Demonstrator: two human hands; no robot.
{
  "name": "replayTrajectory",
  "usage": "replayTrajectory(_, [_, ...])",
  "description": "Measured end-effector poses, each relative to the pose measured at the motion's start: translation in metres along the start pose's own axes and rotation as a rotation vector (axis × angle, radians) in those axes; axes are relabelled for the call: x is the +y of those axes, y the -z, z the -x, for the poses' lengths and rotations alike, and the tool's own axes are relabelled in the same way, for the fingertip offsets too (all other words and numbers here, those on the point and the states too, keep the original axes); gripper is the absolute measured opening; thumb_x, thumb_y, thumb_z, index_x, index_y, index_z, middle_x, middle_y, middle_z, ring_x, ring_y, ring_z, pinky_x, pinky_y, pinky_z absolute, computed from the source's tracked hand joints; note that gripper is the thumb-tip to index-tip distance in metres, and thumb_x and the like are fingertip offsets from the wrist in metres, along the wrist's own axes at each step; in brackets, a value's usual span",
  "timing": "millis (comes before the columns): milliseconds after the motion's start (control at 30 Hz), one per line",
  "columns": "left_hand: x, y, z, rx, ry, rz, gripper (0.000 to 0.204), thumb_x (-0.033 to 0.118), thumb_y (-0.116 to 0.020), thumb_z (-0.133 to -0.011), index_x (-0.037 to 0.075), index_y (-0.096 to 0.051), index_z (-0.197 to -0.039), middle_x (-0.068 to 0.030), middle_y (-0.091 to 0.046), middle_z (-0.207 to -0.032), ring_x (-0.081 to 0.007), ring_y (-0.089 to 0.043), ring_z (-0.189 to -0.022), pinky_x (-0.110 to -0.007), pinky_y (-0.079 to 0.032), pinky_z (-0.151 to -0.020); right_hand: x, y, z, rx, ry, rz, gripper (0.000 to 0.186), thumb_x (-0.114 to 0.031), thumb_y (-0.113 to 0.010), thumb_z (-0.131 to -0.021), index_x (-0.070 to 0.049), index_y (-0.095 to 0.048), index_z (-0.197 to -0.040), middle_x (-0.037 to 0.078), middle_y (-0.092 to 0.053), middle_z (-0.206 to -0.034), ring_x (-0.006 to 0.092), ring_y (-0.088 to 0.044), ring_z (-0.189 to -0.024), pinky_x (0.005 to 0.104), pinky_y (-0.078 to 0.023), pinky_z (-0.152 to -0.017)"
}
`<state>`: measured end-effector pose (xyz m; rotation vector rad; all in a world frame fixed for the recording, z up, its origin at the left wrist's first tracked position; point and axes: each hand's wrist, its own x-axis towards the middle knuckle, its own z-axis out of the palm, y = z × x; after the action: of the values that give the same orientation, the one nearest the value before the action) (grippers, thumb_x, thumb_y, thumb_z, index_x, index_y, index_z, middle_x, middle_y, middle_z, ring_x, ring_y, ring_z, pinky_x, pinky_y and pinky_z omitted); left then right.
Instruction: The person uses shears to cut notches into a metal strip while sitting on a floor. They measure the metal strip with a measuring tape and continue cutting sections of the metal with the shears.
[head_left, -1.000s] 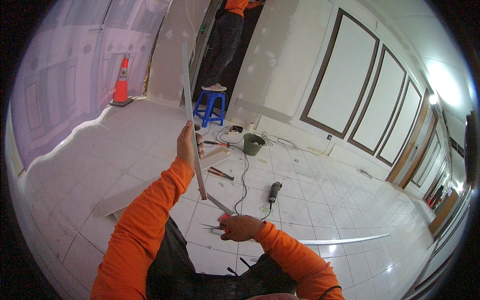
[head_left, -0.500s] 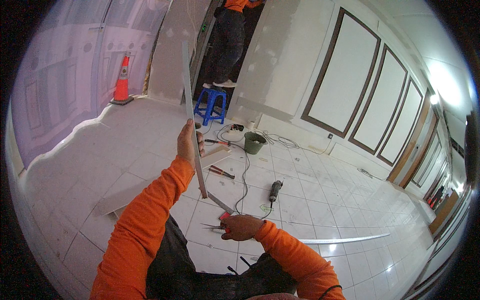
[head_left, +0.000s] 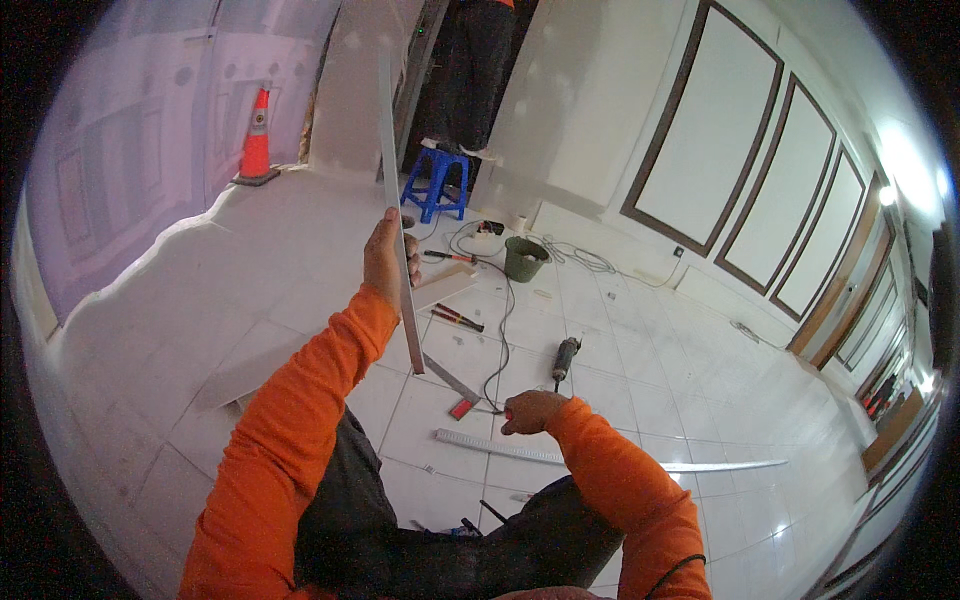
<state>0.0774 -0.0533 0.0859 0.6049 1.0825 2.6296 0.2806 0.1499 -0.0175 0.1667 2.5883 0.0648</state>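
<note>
My left hand [head_left: 388, 252] is closed around a long, narrow metal strip [head_left: 411, 325], which stands nearly upright in front of me. Its lower end is near a square [head_left: 450, 378] with a red handle on the floor. My right hand [head_left: 533, 412] is closed on red-handled snips [head_left: 508, 413], mostly hidden by the fingers. Below that hand, a long perforated metal strip [head_left: 495, 446] lies across the tiles and passes behind my right forearm.
A corded power tool [head_left: 566, 358], orange-and-black hand tools [head_left: 458, 318], a hammer [head_left: 448, 256], a board piece [head_left: 445, 288] and a green bucket [head_left: 522, 262] are on the floor. Farther off, a person stands on a blue stool [head_left: 436, 186]. An orange cone [head_left: 257, 140] stands left.
My right hand has moved right and up with the snips, uncovering the square's red handle and the perforated strip's near end. The left hand still holds its strip; the view has shifted slightly.
</note>
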Motion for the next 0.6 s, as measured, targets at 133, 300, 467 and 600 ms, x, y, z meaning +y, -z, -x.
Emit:
replayTrajectory(133, [0.005, -0.007, 0.000, 0.051, 0.018, -0.038, 0.045, 0.059, -0.050, -0.090, 0.015, -0.047, -0.100, 0.0035, -0.042, -0.063, -0.0084, -0.040, -0.047, -0.025, -0.032, -0.040, 0.035, -0.017, -0.017, -0.057, -0.054, -0.068, 0.054, -0.050, -0.062, -0.078, -0.007, -0.066, -0.110, 0.015, -0.066, -0.108, 0.0343, -0.060, -0.103, 0.0457, -0.047, -0.088])
replayTrajectory(300, [-0.003, -0.003, 0.001, 0.008, 0.035, -0.050, 0.044, 0.057, -0.049, -0.091, 0.014, -0.047, -0.100, 0.0034, -0.042, -0.063, -0.0087, -0.039, -0.047, -0.025, -0.032, -0.040, 0.039, -0.018, -0.009, -0.030, -0.137, -0.161, 0.055, -0.051, -0.063, -0.077, -0.009, -0.066, -0.112, 0.013, -0.066, -0.110, 0.0315, -0.060, -0.106, 0.0452, -0.046, -0.089])
replayTrajectory(467, [0.003, 0.001, -0.001, -0.010, 0.025, -0.035, 0.045, 0.057, -0.049, -0.090, 0.014, -0.047, -0.100, 0.0033, -0.042, -0.063, -0.0090, -0.038, -0.046, -0.025, -0.031, -0.040, 0.027, -0.008, -0.014, -0.117, -0.090, -0.264, 0.055, -0.052, -0.061, -0.078, -0.009, -0.066, -0.113, 0.013, -0.066, -0.111, 0.0315, -0.059, -0.107, 0.0451, -0.046, -0.090])
replayTrajectory(600, [0.000, 0.001, -0.002, 0.005, 0.027, -0.011, 0.044, 0.057, -0.050, -0.090, 0.015, -0.047, -0.100, 0.0032, -0.042, -0.063, -0.0092, -0.039, -0.046, -0.025, -0.031, -0.040, 0.034, -0.014, -0.017, -0.110, -0.075, -0.237, 0.056, -0.051, -0.061, -0.078, -0.007, -0.066, -0.112, 0.015, -0.066, -0.111, 0.0334, -0.060, -0.106, 0.0459, -0.046, -0.090])
